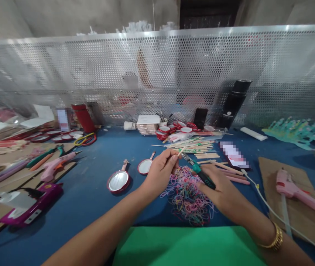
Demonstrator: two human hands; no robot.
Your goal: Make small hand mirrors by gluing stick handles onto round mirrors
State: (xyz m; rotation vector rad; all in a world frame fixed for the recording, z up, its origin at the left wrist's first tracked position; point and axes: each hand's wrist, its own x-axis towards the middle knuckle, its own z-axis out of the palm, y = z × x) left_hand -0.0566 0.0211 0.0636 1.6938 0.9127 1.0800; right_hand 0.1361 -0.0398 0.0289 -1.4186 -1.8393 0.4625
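Observation:
My left hand (161, 168) is closed in a pinch on a thin pale wooden stick (183, 150), whose tip sticks up past the fingers. My right hand (222, 184) grips a pair of pliers (201, 173) with green and black handles. The metal jaws meet the stick right beside my left fingertips; whether they are closed on it I cannot tell. Under both hands lies a tangled heap of coloured rubber bands (192, 201). Left of my left hand are two small round red-rimmed pieces with short handles, a nearer one (119, 181) and a farther one (145, 166).
Wooden sticks (205, 143) lie behind my hands. A pink glue gun (287, 184) rests on cardboard at right, another pink glue gun (54, 166) at left near a purple power strip (35, 207). A black flask (233, 105) and red bottle (84, 118) stand by the perforated metal panel (104, 70).

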